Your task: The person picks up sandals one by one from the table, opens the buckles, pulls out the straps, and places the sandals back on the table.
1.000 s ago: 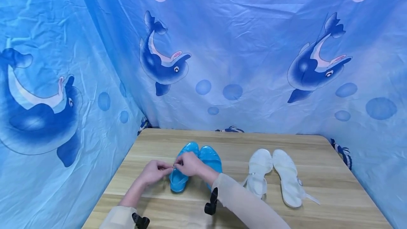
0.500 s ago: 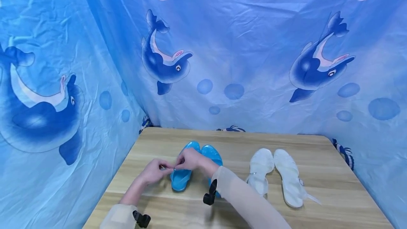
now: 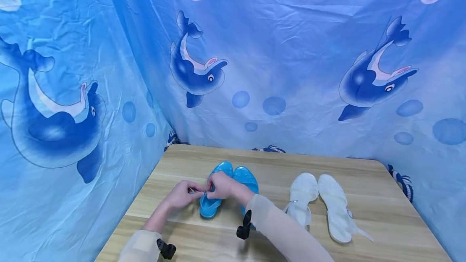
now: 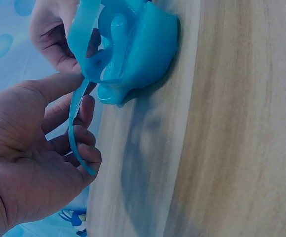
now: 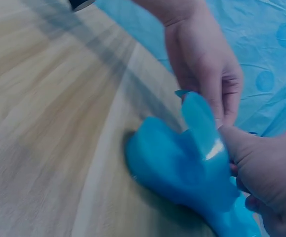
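A shiny blue jelly sandal (image 3: 209, 210) rests on the wooden table with its heel toward me. My left hand (image 3: 183, 194) pinches its ankle strap at the side. In the left wrist view the strap's free end (image 4: 73, 118) hangs down in front of the left fingers. My right hand (image 3: 221, 185) pinches the same fastening from the other side, covering the middle of the sandal. Both sets of fingertips meet there, and they largely hide the buckle. The second blue sandal (image 3: 246, 178) stands just right of it, partly behind my right forearm.
A pair of white sandals, the left one (image 3: 303, 191) and the right one (image 3: 335, 209), lies on the table (image 3: 189, 241) to the right, straps loose at the sides. My right sleeve (image 3: 287, 229) overlaps the left white sandal's heel area. Dolphin-printed blue curtains (image 3: 284, 51) enclose the table.
The head view has turned slightly left, so everything sits further right in it. Both hands stay at the blue sandal's strap, with only small finger shifts.
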Demonstrator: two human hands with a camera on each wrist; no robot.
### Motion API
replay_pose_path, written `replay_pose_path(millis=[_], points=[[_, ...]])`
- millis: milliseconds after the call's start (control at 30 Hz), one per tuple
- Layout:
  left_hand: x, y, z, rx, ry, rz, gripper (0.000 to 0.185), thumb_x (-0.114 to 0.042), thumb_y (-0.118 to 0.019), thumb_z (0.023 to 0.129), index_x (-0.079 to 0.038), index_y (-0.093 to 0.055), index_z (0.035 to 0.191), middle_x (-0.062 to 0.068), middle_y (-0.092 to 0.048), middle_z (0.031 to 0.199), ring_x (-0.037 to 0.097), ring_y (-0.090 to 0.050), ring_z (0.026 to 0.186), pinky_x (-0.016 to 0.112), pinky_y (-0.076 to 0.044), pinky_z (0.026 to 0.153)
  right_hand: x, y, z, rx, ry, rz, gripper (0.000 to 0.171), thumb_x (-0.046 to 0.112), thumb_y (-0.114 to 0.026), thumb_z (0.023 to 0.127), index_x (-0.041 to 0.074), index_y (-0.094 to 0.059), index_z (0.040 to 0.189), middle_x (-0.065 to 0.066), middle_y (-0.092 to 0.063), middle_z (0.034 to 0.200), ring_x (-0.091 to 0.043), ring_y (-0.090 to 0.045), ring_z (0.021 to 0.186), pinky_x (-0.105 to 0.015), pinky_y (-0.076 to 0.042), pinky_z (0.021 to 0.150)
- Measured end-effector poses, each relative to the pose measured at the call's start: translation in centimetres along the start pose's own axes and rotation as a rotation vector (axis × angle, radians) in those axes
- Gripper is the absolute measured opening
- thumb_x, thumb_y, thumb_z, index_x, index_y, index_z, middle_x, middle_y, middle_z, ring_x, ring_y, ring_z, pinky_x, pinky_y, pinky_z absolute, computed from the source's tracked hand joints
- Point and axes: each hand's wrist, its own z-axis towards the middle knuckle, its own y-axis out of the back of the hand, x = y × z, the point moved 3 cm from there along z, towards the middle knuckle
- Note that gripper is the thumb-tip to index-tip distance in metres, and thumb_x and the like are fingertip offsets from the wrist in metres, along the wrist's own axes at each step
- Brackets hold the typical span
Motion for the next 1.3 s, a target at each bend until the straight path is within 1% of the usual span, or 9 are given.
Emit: replay_pose_path(millis=[167, 300, 500, 733, 833, 933, 1000, 1100, 1300], points=[[0.2, -0.2, 0.2, 0.012, -0.037, -0.025, 0.019, -0.022, -0.074, 0.101, -0.009, -0.081, 0.113, 0.003, -0.08, 0.105, 0.011, -0.069, 0.095, 0.024, -0.055, 0.081, 0.2, -0.4, 0.0, 0.008, 0.017, -0.117, 0.012, 0.021, -0.077, 0.095, 0.013, -0.07, 0.102, 0.009, -0.065, 0.086, -0.001, -0.055, 0.074, -0.012, -0.046, 0.069], [0.0, -0.5, 0.3, 0.001, -0.02, -0.089, 0.025, -0.024, -0.076, 0.099, -0.004, -0.079, 0.115, 0.007, -0.08, 0.104, 0.013, -0.071, 0.093, 0.024, -0.057, 0.079, 0.4, -0.4, -0.2, 0.003, 0.032, -0.17, 0.014, 0.02, -0.074, 0.096, 0.014, -0.062, 0.1, 0.009, -0.055, 0.078, -0.003, -0.05, 0.068, -0.013, -0.041, 0.062], [-0.6, -0.9, 0.1, -0.045, 0.07, -0.134, 0.034, -0.024, -0.087, 0.089, -0.002, -0.078, 0.115, 0.008, -0.079, 0.105, 0.014, -0.071, 0.09, 0.027, -0.058, 0.076, 0.0, -0.6, -0.8, -0.01, 0.043, -0.114, 0.014, 0.021, -0.072, 0.099, 0.015, -0.059, 0.1, 0.01, -0.053, 0.078, -0.002, -0.049, 0.066, -0.013, -0.04, 0.061], [-1.4, -1.2, 0.1, -0.099, 0.093, -0.15, 0.031, -0.012, -0.09, 0.083, -0.001, -0.078, 0.11, 0.009, -0.078, 0.1, 0.017, -0.073, 0.088, 0.03, -0.06, 0.074, -0.9, -0.7, -1.0, -0.022, 0.049, -0.018, 0.015, 0.015, -0.069, 0.1, 0.017, -0.055, 0.099, 0.009, -0.049, 0.077, -0.003, -0.047, 0.065, -0.014, -0.039, 0.061], [-1.4, -1.0, 0.1, -0.138, 0.099, -0.157, 0.029, -0.012, -0.09, 0.083, -0.002, -0.08, 0.109, 0.01, -0.079, 0.1, 0.018, -0.074, 0.088, 0.03, -0.061, 0.075, -0.9, -0.4, -0.9, -0.041, 0.068, -0.011, 0.012, 0.015, -0.069, 0.101, 0.016, -0.057, 0.102, 0.009, -0.053, 0.078, -0.002, -0.049, 0.066, -0.014, -0.041, 0.062], [-1.0, -0.9, -0.2, -0.164, 0.102, -0.162, 0.029, -0.015, -0.091, 0.084, -0.003, -0.081, 0.109, 0.01, -0.08, 0.101, 0.018, -0.075, 0.087, 0.028, -0.061, 0.075, -0.9, 0.0, -0.7, -0.063, 0.091, -0.006, 0.007, 0.018, -0.07, 0.102, 0.016, -0.067, 0.108, 0.008, -0.067, 0.086, 0.001, -0.057, 0.071, -0.011, -0.046, 0.066], [-0.7, -0.9, -0.4, -0.175, 0.116, -0.163, 0.029, -0.016, -0.091, 0.084, -0.004, -0.082, 0.109, 0.009, -0.081, 0.102, 0.017, -0.075, 0.088, 0.027, -0.061, 0.075, -1.0, 0.1, -0.7, -0.065, 0.095, -0.003, 0.012, 0.022, -0.072, 0.103, 0.017, -0.075, 0.113, 0.007, -0.076, 0.096, 0.003, -0.063, 0.076, -0.01, -0.049, 0.069], [-0.2, -1.1, -0.7, -0.179, 0.145, -0.165, 0.028, -0.018, -0.091, 0.084, -0.007, -0.084, 0.109, 0.008, -0.082, 0.104, 0.015, -0.075, 0.088, 0.025, -0.06, 0.073, -1.2, 0.1, -0.7, -0.051, 0.06, 0.041, 0.019, 0.029, -0.077, 0.1, 0.019, -0.082, 0.115, 0.008, -0.081, 0.106, 0.005, -0.071, 0.085, -0.01, -0.054, 0.074], [0.3, -1.4, -1.2, -0.15, 0.153, -0.153, 0.029, -0.022, -0.091, 0.085, -0.009, -0.084, 0.11, 0.007, -0.082, 0.104, 0.015, -0.075, 0.088, 0.026, -0.059, 0.072, -1.3, -0.2, -1.1, -0.033, 0.002, 0.137, 0.017, 0.03, -0.079, 0.098, 0.02, -0.084, 0.11, 0.009, -0.083, 0.102, 0.006, -0.074, 0.09, -0.011, -0.057, 0.078]])
